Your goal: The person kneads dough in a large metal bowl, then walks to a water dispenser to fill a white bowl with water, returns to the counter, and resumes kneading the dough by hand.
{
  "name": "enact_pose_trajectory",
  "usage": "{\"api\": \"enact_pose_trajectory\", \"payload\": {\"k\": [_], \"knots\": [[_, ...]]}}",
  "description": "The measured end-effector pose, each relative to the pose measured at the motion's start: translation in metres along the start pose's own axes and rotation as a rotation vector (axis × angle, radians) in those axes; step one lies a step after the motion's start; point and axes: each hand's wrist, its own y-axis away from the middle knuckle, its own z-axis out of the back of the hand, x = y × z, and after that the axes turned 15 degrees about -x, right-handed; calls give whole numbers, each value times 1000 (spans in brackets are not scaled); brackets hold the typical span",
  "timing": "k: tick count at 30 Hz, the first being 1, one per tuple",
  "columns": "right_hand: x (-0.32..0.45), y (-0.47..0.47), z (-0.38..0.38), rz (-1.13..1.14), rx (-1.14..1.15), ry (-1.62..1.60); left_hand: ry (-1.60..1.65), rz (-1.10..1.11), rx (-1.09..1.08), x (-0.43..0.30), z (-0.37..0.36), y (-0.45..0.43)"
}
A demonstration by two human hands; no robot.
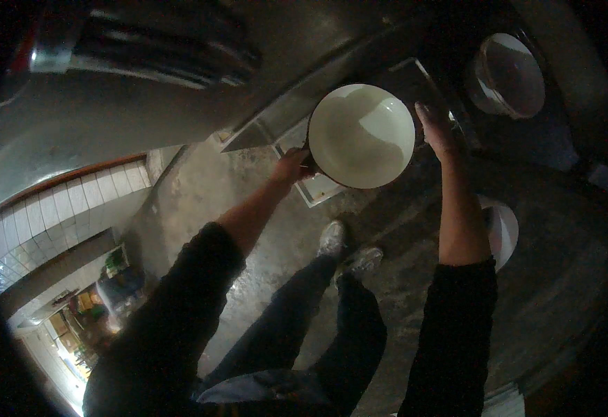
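A round pan or pot (353, 148) with a pale, glossy inside and a dark rim is held out above the floor, its opening facing me. My left hand (294, 166) grips it at its lower left edge, where a dark handle seems to be. Close to the right side of the rim is my right hand (436, 130), thumb pointing up. Darkness hides its fingers, so whether it touches the pan is unclear. Beneath the pan, a pale rectangular frame (312, 200) shows in part.
A whitish bucket (507, 78) stands in the dark at upper right. Behind my right forearm is a white basin (504, 234). A grey counter (101, 125) spans the upper left, above white tiles (85, 195). My shoes (332, 237) are on the concrete floor (200, 193).
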Motion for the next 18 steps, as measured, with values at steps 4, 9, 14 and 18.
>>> {"api": "enact_pose_trajectory", "payload": {"k": [4,9,14,18], "knots": [[35,47,31,-110,-97,101,-172,26,-125,11,23,19],[-30,195,81,100,-6,358,-194,-718,-43,-61,15,165],[1,374,178,-598,372,206,-462,-1665,-464,-220,26,354],[51,491,257,-776,310,249,-538,-1585,-406,-284,8,383]]}}
